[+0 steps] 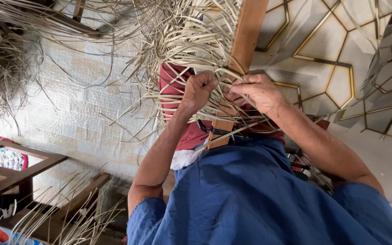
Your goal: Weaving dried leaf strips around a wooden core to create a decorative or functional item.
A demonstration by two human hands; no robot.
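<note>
A half-woven mat of pale flat straw strips point(191, 41) lies against a long wooden plank point(246, 41) that runs from my lap up to the top of the view. My left hand point(199, 89) is closed around a few strips just left of the plank. My right hand point(257, 92) pinches strips right beside the plank, close to the left hand. Loose strip ends fan out above and to the left of both hands. Red cloth point(171, 84) shows under the weave.
My blue sleeves and lap point(250, 199) fill the lower middle. A wooden frame table point(19, 168) stands at the lower left with more loose straw point(69, 213) near it. A bundle of dry fibre point(1, 77) lies at the left on pale floor tiles point(82, 113). A patterned gold-lined wall point(332, 68) is at the right.
</note>
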